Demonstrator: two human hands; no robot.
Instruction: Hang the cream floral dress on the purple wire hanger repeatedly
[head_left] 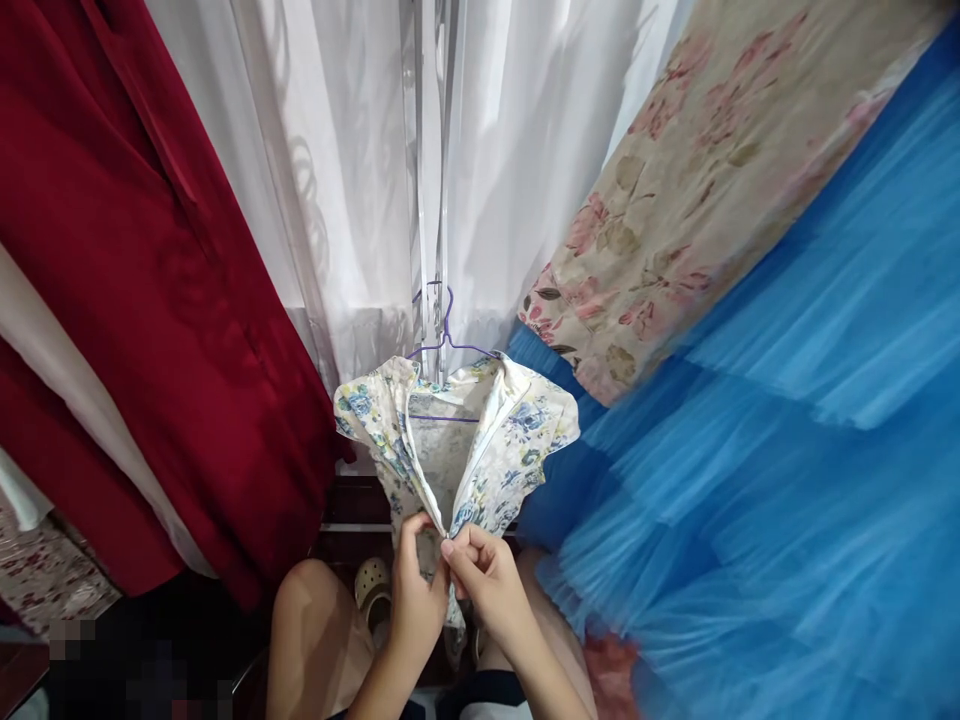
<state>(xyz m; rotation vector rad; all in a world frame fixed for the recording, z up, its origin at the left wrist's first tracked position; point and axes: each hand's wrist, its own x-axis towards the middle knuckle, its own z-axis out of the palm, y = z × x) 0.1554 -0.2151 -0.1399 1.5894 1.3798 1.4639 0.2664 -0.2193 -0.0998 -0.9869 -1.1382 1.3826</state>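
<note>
A white dress (525,420) with blue and yellow flowers hangs from a purple wire hanger (450,330). Its zipper (484,440) is undone from the neck down, so the opening spreads into a V. At the bottom of that V, my left hand (420,580) grips the dress's edge, fingers closed on the cloth. Right beside it, my right hand (487,575) pinches the zipper between thumb and forefinger; the small pull is mostly hidden. The lower part of the dress disappears behind my hands and between my knees.
Red fabric (187,300) hangs at the left, white curtains (337,150) behind. A beige floral cloth (645,230) and a blue tulle skirt (750,480) fill the right. White metal poles (431,180) stand behind the hanger. Below is a beige clog (373,590) beside my knee.
</note>
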